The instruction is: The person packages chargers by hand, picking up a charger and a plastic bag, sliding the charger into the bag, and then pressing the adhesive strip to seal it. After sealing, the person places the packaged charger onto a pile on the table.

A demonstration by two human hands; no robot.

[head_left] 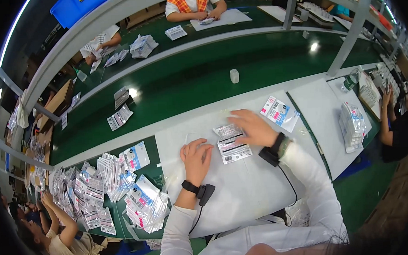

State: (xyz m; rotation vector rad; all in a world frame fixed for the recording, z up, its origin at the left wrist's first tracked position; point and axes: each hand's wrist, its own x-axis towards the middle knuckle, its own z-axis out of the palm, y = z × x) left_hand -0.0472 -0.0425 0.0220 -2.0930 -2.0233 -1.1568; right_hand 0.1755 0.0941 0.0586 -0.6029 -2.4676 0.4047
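Note:
My left hand (196,157) lies palm down on the white work mat (245,185), fingers together, touching the left edge of a small clear packet with a white card (232,149). My right hand (255,126) rests flat on the upper right part of the same packet, fingers spread toward the left. Both wrists carry black bands with a small black device and cable. A second packet with a pink and blue card (279,112) lies on the mat just beyond my right hand, apart from it.
A heap of similar packets (100,190) covers the green table at my left, where another person (66,239) reaches in. A stack of packets (353,125) sits at right beside another worker (397,125). A green conveyor belt (201,81) runs behind, with people seated across it.

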